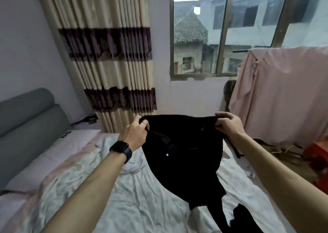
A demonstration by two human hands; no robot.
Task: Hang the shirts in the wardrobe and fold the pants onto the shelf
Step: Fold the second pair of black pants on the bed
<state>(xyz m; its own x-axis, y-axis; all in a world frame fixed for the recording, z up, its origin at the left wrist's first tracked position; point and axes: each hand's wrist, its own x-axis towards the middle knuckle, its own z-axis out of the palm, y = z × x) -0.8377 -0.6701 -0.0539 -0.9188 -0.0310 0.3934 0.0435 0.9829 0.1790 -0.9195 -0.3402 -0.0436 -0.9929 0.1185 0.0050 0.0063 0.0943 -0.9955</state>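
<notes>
A black pair of pants (184,154) with a small metal button hangs in the air above the bed. My left hand (136,133), with a dark watch on the wrist, grips the left end of the waistband. My right hand (228,124) grips the right end, so the waistband is stretched between them. The legs trail down onto the sheet at the lower right, where more black cloth (243,220) lies. No wardrobe or shelf is in view.
The bed (142,197) has a rumpled white sheet and a grey padded headboard (26,126) at the left. A striped curtain (113,55) and a window (221,34) are ahead. A pink cloth (284,94) drapes over a rack at the right, with red things (317,154) below it.
</notes>
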